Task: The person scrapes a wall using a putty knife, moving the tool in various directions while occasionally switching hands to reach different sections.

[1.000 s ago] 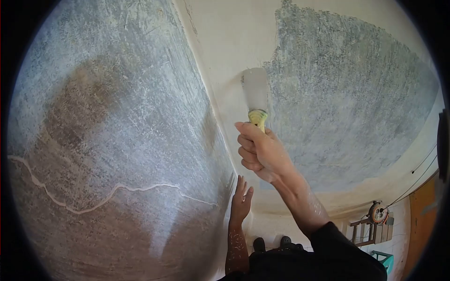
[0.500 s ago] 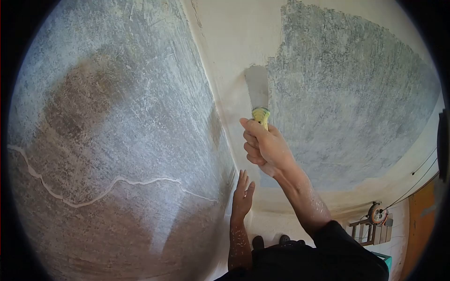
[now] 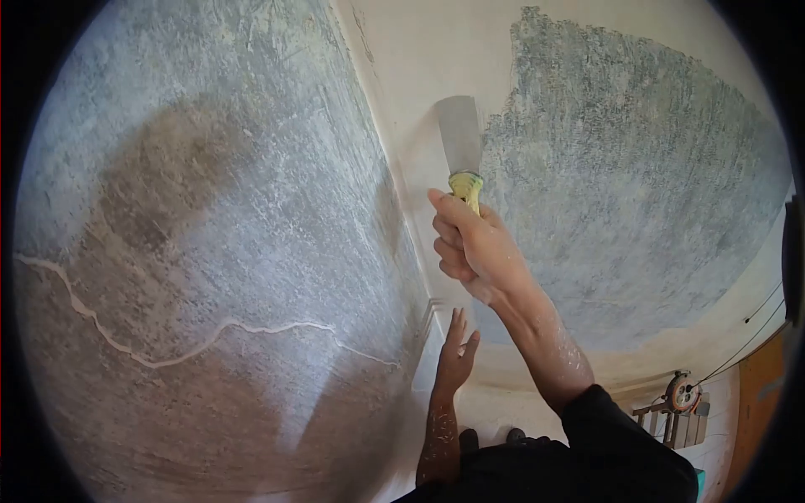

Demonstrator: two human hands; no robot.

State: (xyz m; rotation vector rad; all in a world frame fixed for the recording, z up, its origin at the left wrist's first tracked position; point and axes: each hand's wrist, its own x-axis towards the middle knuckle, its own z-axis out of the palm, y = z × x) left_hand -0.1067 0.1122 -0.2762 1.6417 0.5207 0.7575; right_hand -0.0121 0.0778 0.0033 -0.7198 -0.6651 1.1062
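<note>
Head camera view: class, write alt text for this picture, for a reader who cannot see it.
A right hand holds a yellow-handled putty knife, blade up, against cream plaster beside an inside corner between two rough grey walls. Below it, the left hand is open, fingers spread, near the corner.

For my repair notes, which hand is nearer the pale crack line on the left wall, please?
Left: the left hand is just beyond the end of the crack line; the right hand is higher, gripping a scraper.
</note>
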